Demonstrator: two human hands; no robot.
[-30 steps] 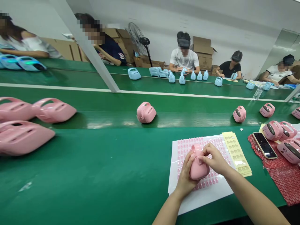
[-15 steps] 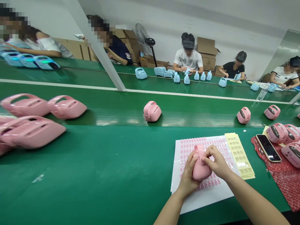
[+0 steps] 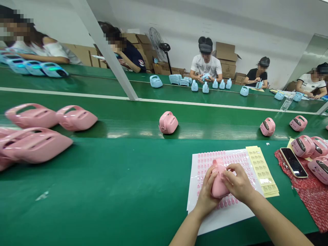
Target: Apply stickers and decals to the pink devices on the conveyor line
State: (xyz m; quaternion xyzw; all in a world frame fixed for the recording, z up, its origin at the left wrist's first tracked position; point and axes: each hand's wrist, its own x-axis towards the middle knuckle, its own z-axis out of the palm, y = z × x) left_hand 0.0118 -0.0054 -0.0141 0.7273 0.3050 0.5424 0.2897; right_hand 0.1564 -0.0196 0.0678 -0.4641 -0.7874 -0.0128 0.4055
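Observation:
My left hand [image 3: 207,194] is wrapped round a pink plastic case with a loop handle [image 3: 219,186], holding it tilted above the sheets. The fingertips of my right hand [image 3: 238,182] are pinched together against the case's right side, near the foot of the handle. Whatever may sit between them is too small or hidden to make out. Under both hands lies a white sheet [image 3: 212,223] bearing rows of small pink oval stickers [image 3: 205,164]. Close to its right edge is a yellow sheet with rows of pale stickers [image 3: 263,171].
Several pink cases [image 3: 38,145] stand at left, and one pink case [image 3: 168,123] sits on the belt ahead. At right, a phone [image 3: 293,162] lies on red bubble wrap [image 3: 310,201] beside more pink cases [image 3: 303,146]. Across the line, co-workers handle blue cases [image 3: 155,81].
My right hand has shifted slightly, its fingertips still on the case's side. The case has turned a little in my left hand. The pink cases on the belt appear slightly further right.

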